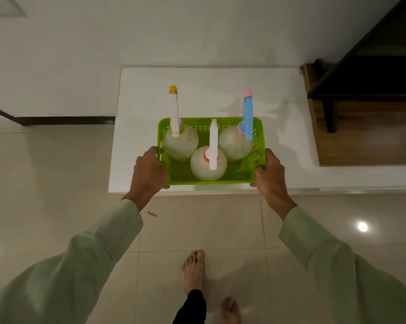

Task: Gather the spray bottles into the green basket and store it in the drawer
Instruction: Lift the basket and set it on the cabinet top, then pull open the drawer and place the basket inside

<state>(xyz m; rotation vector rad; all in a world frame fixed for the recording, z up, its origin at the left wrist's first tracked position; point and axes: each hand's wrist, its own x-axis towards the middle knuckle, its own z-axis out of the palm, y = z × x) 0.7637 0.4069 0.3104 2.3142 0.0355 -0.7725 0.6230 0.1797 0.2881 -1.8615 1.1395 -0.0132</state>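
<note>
The green basket (239, 176) is held over the front part of a white cabinet top (220, 90). Three pale spray bottles stand upright in it: one with a yellow-tipped white sprayer (181, 143) at the left, one with a white sprayer and red collar (202, 169) at the front middle, one with a blue and pink sprayer (232, 143) at the right. My left hand (148, 171) grips the basket's left end. My right hand (271, 174) grips its right end. No drawer is visible.
A white wall rises behind the cabinet. A dark wooden stair and black railing (360, 78) stand at the right. Glossy beige floor tiles (57, 183) lie below, with my bare feet (192, 270) near the bottom centre.
</note>
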